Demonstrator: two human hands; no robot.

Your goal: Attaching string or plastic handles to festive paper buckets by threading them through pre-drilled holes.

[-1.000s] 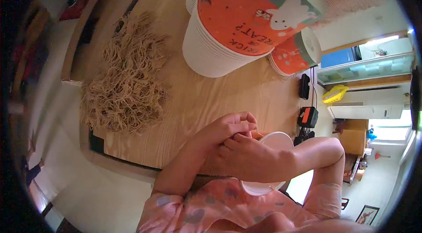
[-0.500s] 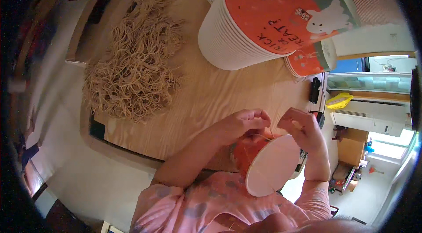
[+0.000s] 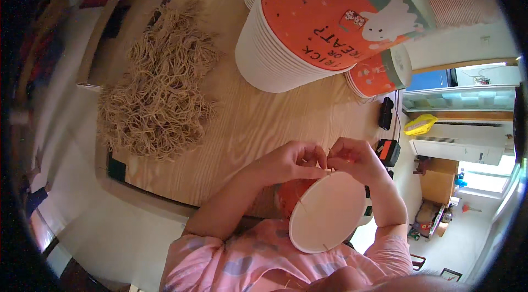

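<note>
**Two hands pinch at the rim of a paper cup**

Both hands meet at the top edge of an orange paper cup, held low over the near edge of the wooden worktop. The left hand has its fingers closed in a pinch on the rim. The right hand pinches there too, and a thin string hangs by the cup. A big heap of tan string lies well off to the left. Tall stacks of cups stand farther back. Nothing sits between the hands and the stacks.
</note>
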